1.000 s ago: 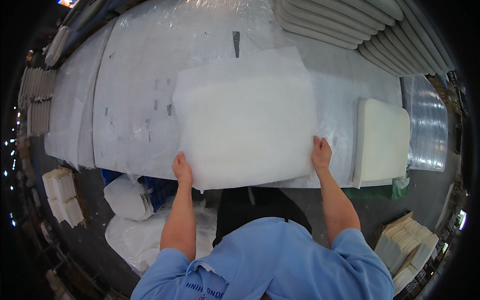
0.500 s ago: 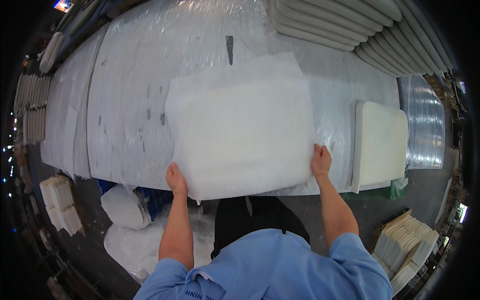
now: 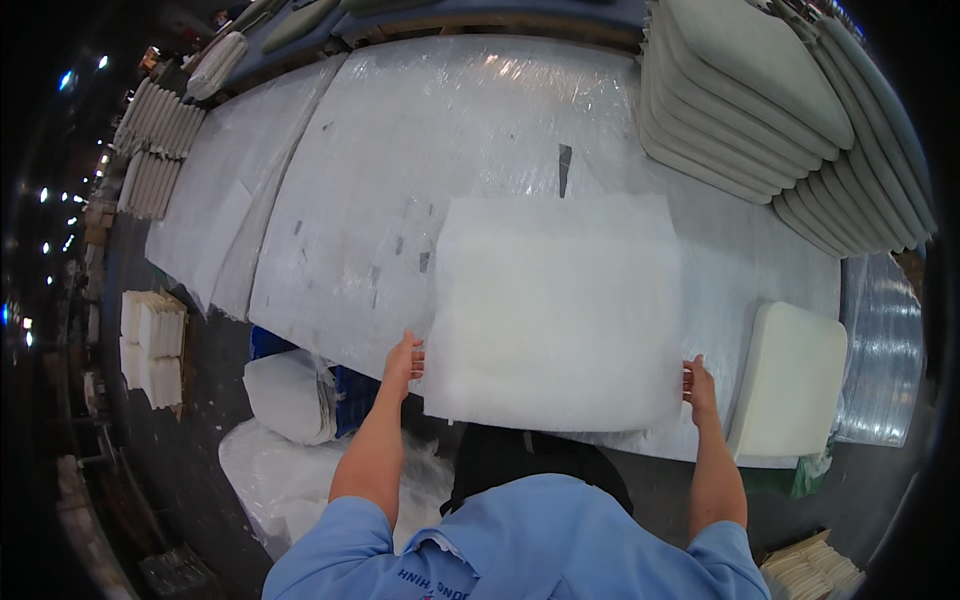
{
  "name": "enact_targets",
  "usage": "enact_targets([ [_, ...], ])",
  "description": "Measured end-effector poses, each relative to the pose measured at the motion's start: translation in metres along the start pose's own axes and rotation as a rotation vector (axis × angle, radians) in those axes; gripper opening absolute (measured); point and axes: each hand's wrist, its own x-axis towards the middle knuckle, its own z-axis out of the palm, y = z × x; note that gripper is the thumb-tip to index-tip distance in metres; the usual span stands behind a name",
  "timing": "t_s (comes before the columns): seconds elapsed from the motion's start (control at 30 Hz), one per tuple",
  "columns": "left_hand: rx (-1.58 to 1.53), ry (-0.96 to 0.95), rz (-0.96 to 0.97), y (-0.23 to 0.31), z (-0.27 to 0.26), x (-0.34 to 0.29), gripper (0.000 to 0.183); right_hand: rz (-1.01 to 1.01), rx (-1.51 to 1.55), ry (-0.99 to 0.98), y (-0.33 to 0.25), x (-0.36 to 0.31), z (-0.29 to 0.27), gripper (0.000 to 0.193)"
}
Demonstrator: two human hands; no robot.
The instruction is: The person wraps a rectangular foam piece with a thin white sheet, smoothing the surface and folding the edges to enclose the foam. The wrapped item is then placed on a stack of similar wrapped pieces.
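Observation:
A thin white sheet (image 3: 560, 310) lies flat on the plastic-wrapped table, near its front edge. Through it shows a faint cream tone, perhaps a pad beneath; I cannot tell. My left hand (image 3: 406, 364) is beside the sheet's left edge, fingers apart and curled slightly inward, holding nothing. At the opposite edge, my right hand (image 3: 697, 384) has its fingers spread toward the sheet, with nothing gripped. Farther right, a cream foam pad (image 3: 795, 375) with rounded corners rests at the table's front edge.
Clear film covers the table (image 3: 350, 220), torn in places. Stacked grey pads (image 3: 740, 100) stand at the far right. A pile of white pads (image 3: 290, 395) sits below the front edge at left, near clear plastic wrapping (image 3: 265, 480). More white stacks (image 3: 153, 350) stand on the floor.
Both hands have let go of the sheet's sides, and their fingers have opened. The sheet now lies flatter and squarer on the table. The view has shifted too.

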Motion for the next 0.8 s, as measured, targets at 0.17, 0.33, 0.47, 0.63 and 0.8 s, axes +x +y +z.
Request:
enact_targets([
  [0.17,0.082,-0.108,0.046,0.054,0.040,0.029,0.078,-0.065,-0.075,0.038,-0.049,0.038,0.020,0.070],
  [0.33,0.145,0.070,0.284,0.060,0.082,0.052,0.050,-0.171,-0.129,0.129,-0.068,0.055,0.057,0.055],
  [0.47,0.153,0.185,0.484,0.052,0.085,0.067,0.047,-0.316,-0.178,0.303,-0.072,0.056,0.062,0.047],
  [0.63,0.232,0.449,0.624,0.052,0.086,0.072,0.045,-0.400,-0.281,0.471,-0.069,0.058,0.068,0.041],
  [0.8,0.274,0.523,0.629,0.051,0.083,0.078,0.044,-0.411,-0.307,0.545,-0.068,0.063,0.070,0.038],
])
